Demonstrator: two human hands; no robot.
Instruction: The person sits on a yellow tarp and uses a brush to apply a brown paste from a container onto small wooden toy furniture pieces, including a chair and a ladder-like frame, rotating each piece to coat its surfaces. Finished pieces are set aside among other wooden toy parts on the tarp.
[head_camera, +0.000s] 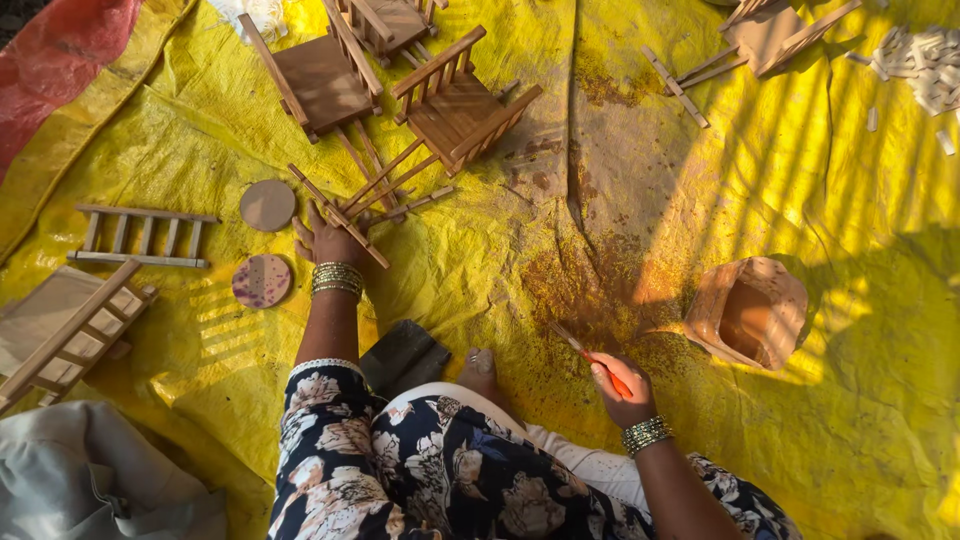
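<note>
Yellow sheeting (780, 200) covers the ground before you, stained brown at the centre and crossed by bars of sunlight. Your left hand (330, 240) reaches forward and rests on a small wooden frame piece (340, 215); its fingers lie over the slats, and whether they grip or merely press cannot be told from this view. The frame's long axis runs diagonally, from upper left to lower right, directly under that hand. Beyond it stands a small slatted wooden chair (455, 105), tilted, its legs pointing back toward the frame. Your right hand (622, 390) stays close to your knee, fingers closed around an orange-handled brush (590, 355) whose tip points up and left. An open bag of brown paste (748, 312) sits just right of the brush. Two round wooden discs (266, 243) lie left of your left wrist. The left hand is far nearer the frame.
</note>
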